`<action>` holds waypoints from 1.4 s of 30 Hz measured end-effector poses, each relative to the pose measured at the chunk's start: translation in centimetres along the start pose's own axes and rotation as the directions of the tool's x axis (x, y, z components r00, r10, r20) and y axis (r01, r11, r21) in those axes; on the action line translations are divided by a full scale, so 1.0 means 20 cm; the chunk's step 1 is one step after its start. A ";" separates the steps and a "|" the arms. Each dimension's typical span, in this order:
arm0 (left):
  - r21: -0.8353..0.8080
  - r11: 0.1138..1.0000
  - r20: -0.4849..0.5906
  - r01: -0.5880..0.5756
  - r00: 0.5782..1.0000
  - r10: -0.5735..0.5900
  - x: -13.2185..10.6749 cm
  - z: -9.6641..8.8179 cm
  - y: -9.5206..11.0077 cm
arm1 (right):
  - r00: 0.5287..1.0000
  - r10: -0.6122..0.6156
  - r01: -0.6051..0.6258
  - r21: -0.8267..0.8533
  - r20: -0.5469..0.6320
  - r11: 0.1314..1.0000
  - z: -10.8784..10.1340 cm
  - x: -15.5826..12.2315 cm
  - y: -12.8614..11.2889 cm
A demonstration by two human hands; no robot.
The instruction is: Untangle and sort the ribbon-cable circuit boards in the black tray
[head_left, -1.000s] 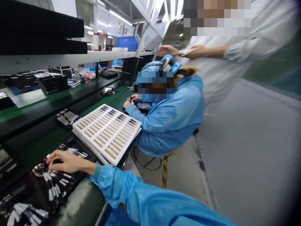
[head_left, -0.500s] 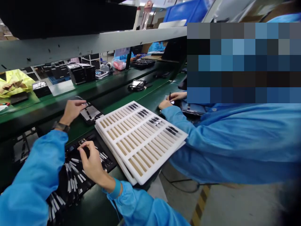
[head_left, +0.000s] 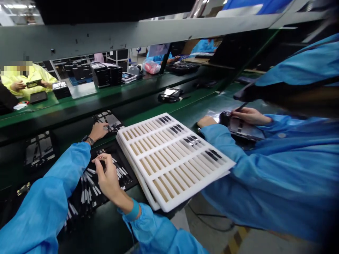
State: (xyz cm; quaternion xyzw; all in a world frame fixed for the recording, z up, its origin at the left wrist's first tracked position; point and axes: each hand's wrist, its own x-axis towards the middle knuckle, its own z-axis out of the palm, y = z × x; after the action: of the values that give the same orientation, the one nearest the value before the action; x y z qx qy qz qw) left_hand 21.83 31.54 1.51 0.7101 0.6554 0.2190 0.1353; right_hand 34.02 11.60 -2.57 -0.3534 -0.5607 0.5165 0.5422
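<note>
My left hand (head_left: 98, 131) reaches over the near edge of a flat dark device with a grey panel (head_left: 112, 120). Its fingers are bent together against that panel; whatever may be between them is hidden. Closer to me, my right hand (head_left: 109, 178) is raised with thumb and index finger pinched, and what they hold is too small to make out. Beneath it lies a black tray (head_left: 135, 181) bearing several thin black-and-silver strips (head_left: 88, 187). To the right of both hands, a stacked white foam tray (head_left: 161, 176) has rows of slots, with black-ended strips in the far-right ones.
Another opened device (head_left: 39, 150) lies on the left. A co-worker in a blue sleeve (head_left: 254, 169) sits close on the right, handling a device (head_left: 243, 128). A grey shelf beam (head_left: 111, 33) crosses overhead. Another device (head_left: 171, 93) rests on the green bench farther back.
My left hand has come down from above the device onto its panel. My right hand keeps its pinch over the strips. The view has swung left, so the scene appears shifted right.
</note>
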 end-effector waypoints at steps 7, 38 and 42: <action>0.020 0.999 0.019 0.048 0.999 -0.048 -0.49 -0.44 0.01 | 0.995 -0.091 0.092 0.016 -0.052 0.996 -0.03 0.03 0.02; -0.131 0.822 -0.673 0.554 0.559 -0.484 -2.65 -0.57 0.05 | 0.989 -0.145 0.143 -0.123 -0.013 0.982 -0.05 0.00 0.15; -0.021 0.846 -0.785 0.533 0.515 -0.344 -2.86 -0.72 0.37 | 0.986 -0.152 0.165 -0.221 0.073 0.961 -0.05 -0.05 0.10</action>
State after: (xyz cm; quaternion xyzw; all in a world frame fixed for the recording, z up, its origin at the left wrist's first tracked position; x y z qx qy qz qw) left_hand 18.63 -27.28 9.84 0.3693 0.8276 0.3810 -0.1832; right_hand 34.83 11.26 -4.79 -0.3524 -0.6571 0.4137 0.5224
